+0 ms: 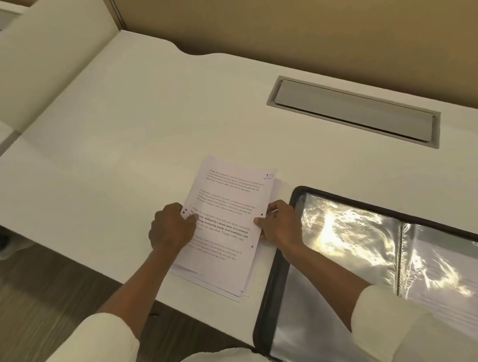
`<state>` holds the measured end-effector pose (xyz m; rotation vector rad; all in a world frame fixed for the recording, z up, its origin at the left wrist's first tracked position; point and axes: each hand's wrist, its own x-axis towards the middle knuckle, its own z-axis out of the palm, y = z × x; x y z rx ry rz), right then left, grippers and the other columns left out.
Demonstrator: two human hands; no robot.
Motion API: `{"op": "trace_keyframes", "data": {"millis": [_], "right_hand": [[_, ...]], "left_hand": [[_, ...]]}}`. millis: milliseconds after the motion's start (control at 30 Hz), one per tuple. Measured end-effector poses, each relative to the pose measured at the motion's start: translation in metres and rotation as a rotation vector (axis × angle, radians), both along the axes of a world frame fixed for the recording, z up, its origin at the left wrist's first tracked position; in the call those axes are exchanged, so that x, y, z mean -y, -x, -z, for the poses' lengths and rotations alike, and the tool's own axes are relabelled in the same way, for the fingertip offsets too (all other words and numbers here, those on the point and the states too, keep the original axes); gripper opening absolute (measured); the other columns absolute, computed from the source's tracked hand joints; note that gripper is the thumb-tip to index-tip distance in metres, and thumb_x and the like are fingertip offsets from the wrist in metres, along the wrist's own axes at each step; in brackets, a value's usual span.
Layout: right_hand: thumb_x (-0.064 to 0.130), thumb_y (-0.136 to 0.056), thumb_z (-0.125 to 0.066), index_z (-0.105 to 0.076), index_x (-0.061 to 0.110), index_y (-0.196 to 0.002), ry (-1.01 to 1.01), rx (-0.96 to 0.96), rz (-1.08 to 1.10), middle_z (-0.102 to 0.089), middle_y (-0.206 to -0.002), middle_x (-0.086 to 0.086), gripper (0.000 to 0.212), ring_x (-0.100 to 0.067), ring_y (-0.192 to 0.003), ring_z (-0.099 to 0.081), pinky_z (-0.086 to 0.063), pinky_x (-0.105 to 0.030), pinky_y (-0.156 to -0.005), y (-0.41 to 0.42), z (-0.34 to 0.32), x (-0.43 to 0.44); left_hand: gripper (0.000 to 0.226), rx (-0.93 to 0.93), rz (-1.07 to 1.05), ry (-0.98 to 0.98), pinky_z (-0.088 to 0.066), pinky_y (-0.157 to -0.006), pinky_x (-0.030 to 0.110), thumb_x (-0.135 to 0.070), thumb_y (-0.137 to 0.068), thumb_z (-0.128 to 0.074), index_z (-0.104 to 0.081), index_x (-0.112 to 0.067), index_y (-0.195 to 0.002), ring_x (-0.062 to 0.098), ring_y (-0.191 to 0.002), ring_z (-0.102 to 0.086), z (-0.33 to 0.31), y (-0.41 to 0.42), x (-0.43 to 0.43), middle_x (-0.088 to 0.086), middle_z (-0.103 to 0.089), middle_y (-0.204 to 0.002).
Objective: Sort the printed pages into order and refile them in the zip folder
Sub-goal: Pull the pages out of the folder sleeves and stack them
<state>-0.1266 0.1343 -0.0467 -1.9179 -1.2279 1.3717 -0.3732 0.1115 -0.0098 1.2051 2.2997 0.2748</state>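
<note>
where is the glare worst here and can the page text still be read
Head view: glare is worst on the clear sleeves of the zip folder, washing out what lies beneath; head view: the stack of pages is evenly lit, its handwritten 10 clear, most print too small to read; head view: the top left corner is blurred, and the wide lens bows the desk edge.

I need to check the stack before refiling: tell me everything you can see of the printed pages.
The printed pages are a loose, slightly fanned stack of white sheets lying on the desk, left of the open folder. The top sheet shows typed paragraphs, small holes along its right edge and a handwritten 10. The left hand and right hand hold the stack's sides.
</note>
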Motion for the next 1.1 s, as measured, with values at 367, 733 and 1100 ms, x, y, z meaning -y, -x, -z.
{"op": "trace_keyframes", "data": {"millis": [367,733,1100], "right_hand": [[0.023,-0.083,-0.086,-0.034,0.018,-0.122,-0.104,0.242,-0.189,-0.069,-0.100,-0.002,0.066,-0.025,-0.080,-0.074,-0.062,-0.046,-0.089,0.005,-0.007,0.000],[0.020,-0.095,-0.063,-0.050,0.037,-0.126,-0.361,0.338,-0.111,-0.064,-0.096,0.015,0.037,-0.008,-0.084,-0.065,-0.057,-0.040,-0.081,-0.081,-0.026,0.053],[0.005,-0.088,-0.072,-0.064,0.022,-0.121,-0.625,0.418,0.275,-0.056,-0.116,0.013,0.038,-0.010,-0.101,-0.063,-0.061,-0.035,-0.067,-0.230,-0.033,0.130]], "left_hand": [[0.061,-0.324,0.011,0.114,-0.051,-0.091,0.044,-0.043,-0.088,-0.081,-0.050,-0.005,-0.123,0.039,-0.111,-0.067,-0.010,-0.022,-0.010,0.016,-0.067,-0.121],[0.039,-0.668,0.385,0.065,-0.043,-0.089,0.041,-0.042,-0.090,-0.072,-0.059,-0.014,-0.114,0.026,-0.102,-0.064,-0.028,-0.103,0.006,0.006,-0.065,-0.112],[0.036,-0.341,0.888,-0.293,-0.045,-0.096,0.044,-0.046,-0.097,-0.066,-0.073,-0.014,-0.113,0.028,-0.106,-0.064,-0.047,-0.319,0.070,0.006,-0.071,-0.111]]}}
